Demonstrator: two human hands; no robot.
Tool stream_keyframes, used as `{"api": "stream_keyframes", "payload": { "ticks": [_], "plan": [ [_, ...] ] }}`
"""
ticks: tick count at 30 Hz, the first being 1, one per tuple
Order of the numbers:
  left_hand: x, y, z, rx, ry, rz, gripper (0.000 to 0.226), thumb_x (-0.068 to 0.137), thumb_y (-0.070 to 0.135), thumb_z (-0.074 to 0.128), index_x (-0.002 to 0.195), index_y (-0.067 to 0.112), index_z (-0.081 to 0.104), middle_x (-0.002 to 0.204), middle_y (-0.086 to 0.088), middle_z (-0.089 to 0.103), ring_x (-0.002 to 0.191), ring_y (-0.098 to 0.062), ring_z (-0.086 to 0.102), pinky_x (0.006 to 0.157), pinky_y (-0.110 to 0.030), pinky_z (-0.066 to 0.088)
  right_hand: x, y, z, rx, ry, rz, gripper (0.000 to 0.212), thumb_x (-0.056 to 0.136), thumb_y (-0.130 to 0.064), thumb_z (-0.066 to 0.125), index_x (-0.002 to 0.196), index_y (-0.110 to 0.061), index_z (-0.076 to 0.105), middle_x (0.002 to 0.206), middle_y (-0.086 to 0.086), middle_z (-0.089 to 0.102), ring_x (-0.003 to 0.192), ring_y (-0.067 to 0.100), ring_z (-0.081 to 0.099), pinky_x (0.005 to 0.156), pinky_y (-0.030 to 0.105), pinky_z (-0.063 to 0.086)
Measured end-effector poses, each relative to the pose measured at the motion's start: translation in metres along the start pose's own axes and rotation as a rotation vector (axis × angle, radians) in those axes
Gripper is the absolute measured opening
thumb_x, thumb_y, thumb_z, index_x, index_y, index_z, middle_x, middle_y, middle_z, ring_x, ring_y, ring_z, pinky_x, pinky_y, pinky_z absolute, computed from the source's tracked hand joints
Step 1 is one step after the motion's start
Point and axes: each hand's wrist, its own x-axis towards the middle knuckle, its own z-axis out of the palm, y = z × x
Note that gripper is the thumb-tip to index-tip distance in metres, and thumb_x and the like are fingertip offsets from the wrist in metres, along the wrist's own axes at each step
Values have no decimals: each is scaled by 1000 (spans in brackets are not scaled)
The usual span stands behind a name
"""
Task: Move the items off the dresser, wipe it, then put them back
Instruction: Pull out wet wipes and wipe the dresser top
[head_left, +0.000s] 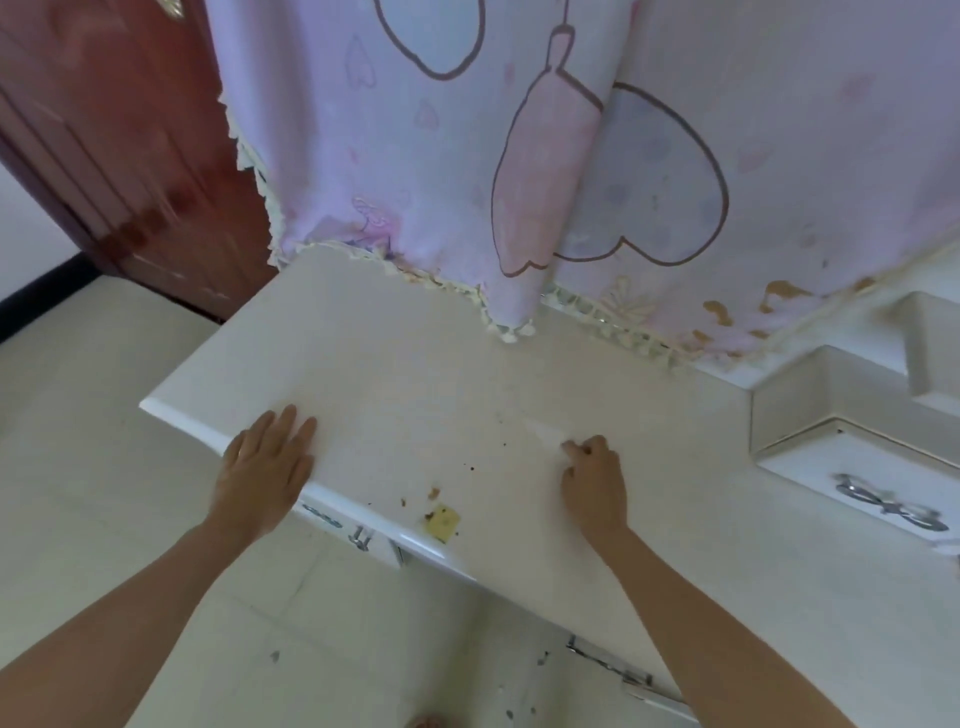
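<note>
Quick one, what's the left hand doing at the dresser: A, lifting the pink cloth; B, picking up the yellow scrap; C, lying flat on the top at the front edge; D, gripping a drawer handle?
C: the left hand lies with straight fingers flat on the dresser top at its front edge, apart from the yellow scrap and the pink cloth.

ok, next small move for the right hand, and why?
Probably draw the right hand toward the yellow square scrap and brown crumbs near the front edge of the white dresser top: they dirty it. The left hand lies flat. Unclear whether the right's curled fingers hold a cloth.
</note>
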Motion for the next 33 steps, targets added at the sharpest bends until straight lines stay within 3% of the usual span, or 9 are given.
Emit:
{"api": "stream_keyframes", "payload": {
  "ticks": [4, 10, 13, 15, 17, 21, 26, 29, 33],
  "plan": [
    [-2, -4, -7, -37, -11, -6, 52, 87, 34, 27, 123, 14, 58, 129, -13, 57, 116, -33, 50, 86, -51, 45, -63, -57, 39, -20, -15, -324, 36, 59, -5, 41, 85, -20, 61, 80, -1, 52, 70, 16, 50, 47, 17, 43],
    [5, -25, -22, -37, -45, 100, 51, 84, 32, 29, 118, 15, 62, 123, -6, 62, 105, -30, 62, 74, -45, 52, -108, -98, 52, 18, -97, -678, 29, 57, -14, 33, 82, -24, 44, 82, -9, 32, 71, 8, 32, 46, 14, 36],
    [7, -31, -25, -21, -42, 139, 43, 86, 32, 31, 120, 19, 54, 120, -1, 64, 108, -20, 52, 72, -43, 53, -53, -93, 25, 156, 122, -459, 38, 71, -6, 33, 100, -15, 56, 95, -2, 48, 85, 15, 43, 57, 20, 47],
    [7, -33, -23, -21, -41, 150, 37, 90, 34, 28, 119, 22, 48, 119, 1, 65, 107, -16, 44, 74, -45, 53, -1, -74, 5, 100, 109, -257, 43, 82, -2, 29, 116, -7, 55, 114, 13, 49, 105, 28, 45, 80, 30, 44],
    [6, -32, -23, -11, -84, 146, 40, 86, 32, 30, 121, 22, 48, 121, 1, 64, 109, -16, 45, 76, -49, 52, 39, -55, -13, 19, 74, -46, 39, 84, 1, 36, 118, -4, 55, 117, 19, 46, 110, 33, 44, 84, 35, 41],
    [9, -36, -17, -19, -157, 99, 62, 85, 43, 15, 137, 24, 43, 146, 7, 37, 131, -19, 40, 105, -53, 30, 52, -47, -2, -16, 35, 141, 39, 86, 3, 40, 123, -2, 52, 119, 21, 44, 110, 37, 43, 87, 38, 40],
    [8, -37, -13, -72, -126, 105, 45, 96, 34, 34, 140, 24, 38, 150, 9, 29, 135, -18, 34, 109, -52, 22, -24, -107, 48, 35, 69, -356, 31, 58, 2, 45, 81, -12, 61, 74, 4, 54, 64, 23, 51, 51, 24, 47],
    [9, -35, -13, -116, -149, 71, 48, 96, 25, 42, 143, 24, 30, 152, 10, 21, 139, -16, 25, 113, -47, 14, -76, -132, 67, -53, -77, -607, 33, 52, -17, 49, 85, -22, 48, 77, -7, 46, 70, 11, 35, 51, 14, 38],
    [8, -33, -18, -144, -180, 62, 48, 96, 24, 43, 143, 23, 31, 152, 9, 21, 139, -16, 24, 113, -48, 13, -102, -141, 69, 10, -145, -727, 32, 58, -13, 35, 85, -26, 47, 82, -11, 34, 72, 7, 33, 47, 16, 42]
  ]
}}
